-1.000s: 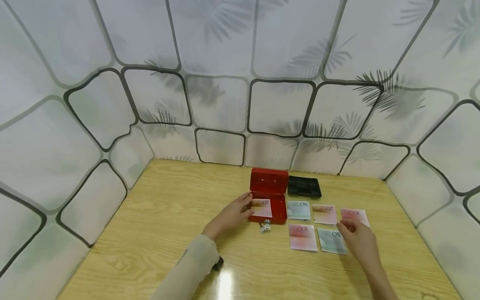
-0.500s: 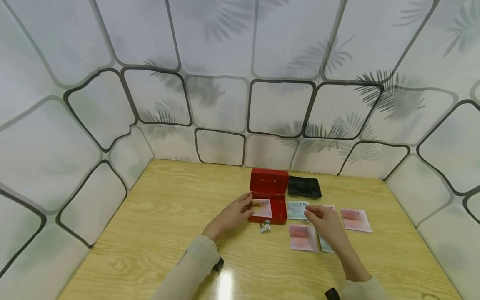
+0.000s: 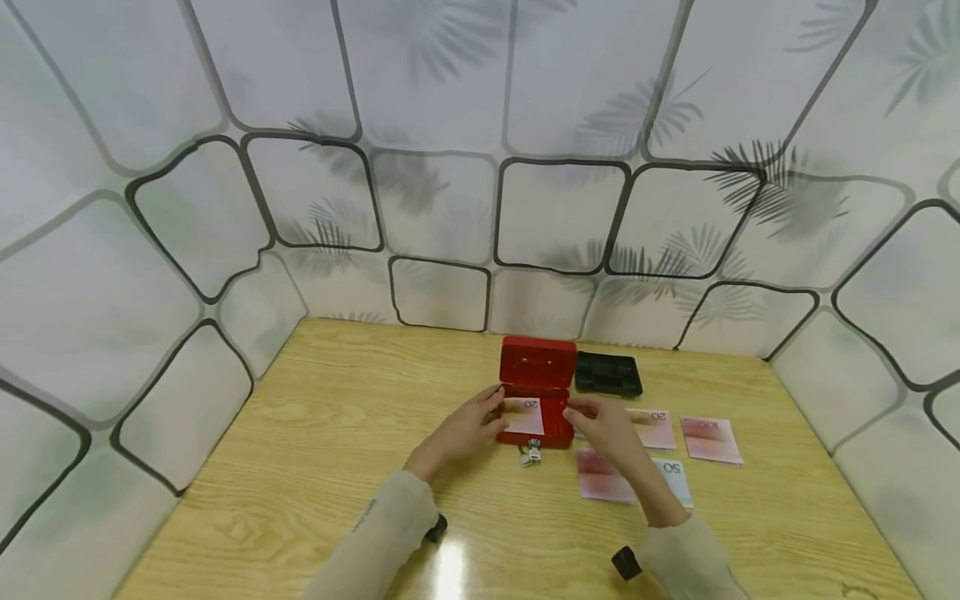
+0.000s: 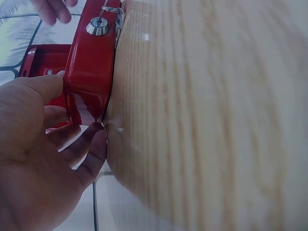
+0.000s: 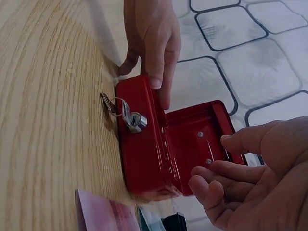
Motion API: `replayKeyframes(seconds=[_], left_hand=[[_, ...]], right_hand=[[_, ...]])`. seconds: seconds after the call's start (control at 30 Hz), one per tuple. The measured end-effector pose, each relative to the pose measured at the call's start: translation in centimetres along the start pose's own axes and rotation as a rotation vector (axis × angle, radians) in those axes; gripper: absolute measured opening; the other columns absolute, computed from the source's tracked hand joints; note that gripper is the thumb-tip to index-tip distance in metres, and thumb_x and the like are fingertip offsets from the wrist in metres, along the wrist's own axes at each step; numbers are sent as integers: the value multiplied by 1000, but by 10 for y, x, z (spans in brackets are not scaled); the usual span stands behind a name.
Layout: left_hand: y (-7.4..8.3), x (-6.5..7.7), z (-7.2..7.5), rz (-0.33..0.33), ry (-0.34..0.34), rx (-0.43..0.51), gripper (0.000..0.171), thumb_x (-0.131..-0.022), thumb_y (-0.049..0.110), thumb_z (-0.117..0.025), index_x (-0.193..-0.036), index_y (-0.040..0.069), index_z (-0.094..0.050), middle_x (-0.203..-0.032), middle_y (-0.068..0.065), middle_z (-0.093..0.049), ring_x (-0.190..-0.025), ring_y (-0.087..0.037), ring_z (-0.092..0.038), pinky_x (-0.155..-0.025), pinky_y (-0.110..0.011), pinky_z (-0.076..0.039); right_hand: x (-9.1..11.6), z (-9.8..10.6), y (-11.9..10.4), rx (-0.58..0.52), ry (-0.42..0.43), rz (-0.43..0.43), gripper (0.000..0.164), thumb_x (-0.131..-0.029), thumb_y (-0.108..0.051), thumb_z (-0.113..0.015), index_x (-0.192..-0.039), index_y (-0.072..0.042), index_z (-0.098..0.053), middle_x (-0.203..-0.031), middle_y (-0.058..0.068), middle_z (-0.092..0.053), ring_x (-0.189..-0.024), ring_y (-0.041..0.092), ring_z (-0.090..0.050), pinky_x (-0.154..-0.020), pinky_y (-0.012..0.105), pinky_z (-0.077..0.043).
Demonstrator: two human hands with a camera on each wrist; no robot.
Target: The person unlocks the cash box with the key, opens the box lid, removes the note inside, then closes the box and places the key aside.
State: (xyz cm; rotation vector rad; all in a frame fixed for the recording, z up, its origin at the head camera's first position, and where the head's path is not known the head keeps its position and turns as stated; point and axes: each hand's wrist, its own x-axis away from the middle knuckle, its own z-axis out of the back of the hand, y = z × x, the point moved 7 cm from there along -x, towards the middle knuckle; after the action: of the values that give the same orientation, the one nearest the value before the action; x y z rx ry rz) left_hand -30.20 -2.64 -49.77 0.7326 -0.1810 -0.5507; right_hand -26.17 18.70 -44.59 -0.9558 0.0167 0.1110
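Note:
A red cash box (image 3: 557, 417) stands with its lid (image 3: 538, 361) raised; a banknote marked 20 (image 3: 522, 416) lies inside at the left. My left hand (image 3: 463, 427) holds the box's left side, fingertips against the wall and rim, as the left wrist view (image 4: 43, 130) also shows that hand. By the right rim is my right hand (image 3: 611, 432), its fingers loosely bent; in the right wrist view no object shows between its thumb and fingers (image 5: 226, 183). It hides most of a banknote beside the box. A key ring with keys (image 3: 529, 454) hangs from the front lock (image 5: 136, 122).
Right of the box lie banknotes: a 20 (image 3: 656, 428), a pink 100 (image 3: 711, 439), another pink note (image 3: 603, 477) and a greenish 50 (image 3: 674, 481). A black compartment tray (image 3: 608, 374) sits behind them. A patterned cloth wall (image 3: 442, 208) rises behind the wooden table (image 3: 337, 400).
My right hand has moved left from the far right 100 note, across the other notes, to the box's right rim. My left hand and the box have stayed put.

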Motion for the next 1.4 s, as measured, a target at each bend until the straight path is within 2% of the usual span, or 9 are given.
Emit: replayKeyframes(seconds=[0.27,0.4,0.5,0.63,0.8,0.97,1.4], left_hand=[[0,-1,0,-6,-6,-7,65,-108,28,-58,-160,0,-31,-167,-14,-28,-152,-32,-30,-121,-47,-30],[-1,-1,0,5,-8,4,65,-108,28,-58,-160,1,-31,-168,-13,-28,-152,-32,-29,-121,-48,-29],[-1,-1,0,10,-8,8,65,-108,28,-57,-161,2,-31,-168,-12,-27,-152,-32,-29,-122,-47,-29],[-1,-1,0,1,-7,3,64,-109,28,-56,-161,1,-30,-168,-13,-27,-152,-32,-29,-121,-47,-29],[-1,0,-1,-3,-5,8,63,-109,28,-56,-160,1,-31,-168,-12,-27,-152,-30,-29,-121,-46,-30],[-1,1,-1,0,-6,5,63,-109,28,-56,-161,2,-31,-168,-11,-26,-152,-31,-29,-121,-47,-30],[1,0,0,-3,-14,-2,64,-108,27,-57,-160,0,-31,-168,-13,-27,-151,-32,-31,-120,-48,-32]], right_hand=[[-16,-23,-2,65,-31,4,32,-99,-10,-67,-122,12,-68,-111,21,-74,-92,27,-69,-76,40,-59],[-22,-33,-2,101,-19,23,28,-96,-9,-70,-116,11,-71,-106,19,-74,-89,26,-68,-75,40,-59],[-28,-38,-1,130,-7,36,20,-94,-9,-71,-106,8,-73,-91,12,-72,-79,23,-63,-70,37,-56],[-35,-44,0,168,6,57,8,-92,-7,-72,-88,0,-71,-73,2,-61,-68,18,-53,-62,33,-47],[-39,-48,-6,221,6,78,15,-91,-8,-73,-79,-3,-68,-68,0,-58,-65,17,-51,-61,33,-45],[-41,-53,-6,219,-20,74,25,-91,-6,-72,-70,-4,-60,-61,-1,-48,-58,15,-43,-55,30,-37],[-46,-63,2,213,-28,-27,9,-89,-7,-71,-83,-2,-67,-67,2,-54,-62,18,-49,-57,30,-39]])
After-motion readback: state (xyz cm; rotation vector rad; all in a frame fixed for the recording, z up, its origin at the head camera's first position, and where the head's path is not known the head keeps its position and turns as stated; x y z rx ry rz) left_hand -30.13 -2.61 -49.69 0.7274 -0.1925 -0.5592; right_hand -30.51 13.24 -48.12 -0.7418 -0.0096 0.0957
